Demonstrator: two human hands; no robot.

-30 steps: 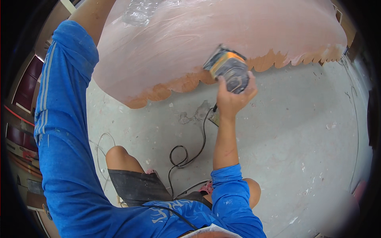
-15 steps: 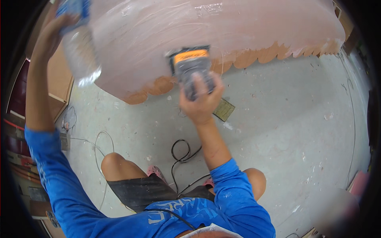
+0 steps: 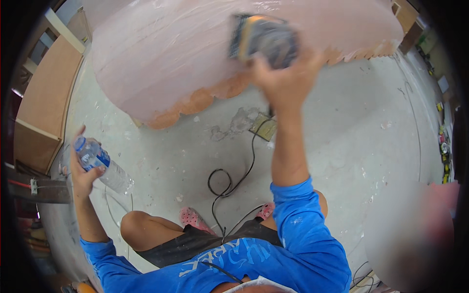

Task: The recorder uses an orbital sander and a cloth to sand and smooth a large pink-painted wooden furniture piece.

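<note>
My left hand (image 3: 84, 177) is wrapped round a clear plastic bottle (image 3: 117, 175) with a blue cap and blue label, tilted over the floor at the left. Up at the large pinkish coated panel (image 3: 156, 63), my right hand (image 3: 289, 80) grips an orange and dark grey power sander (image 3: 276, 41). Motion smears the sander and the fingers on it. Its pad looks close against the panel, though firm contact cannot be told. Scalloped brown patches (image 3: 195, 101) run along the panel's lower edge.
A black cord (image 3: 252, 156) loops over the grey floor between my feet and crosses a small yellowish square block (image 3: 265, 129). Wooden frames (image 3: 51, 83) stand at the left. A blurred pale shape (image 3: 405, 239) covers the lower right.
My left hand has come down from the upper left with the bottle, nearer my knee. My right hand has moved the sander up and to the right across the panel.
</note>
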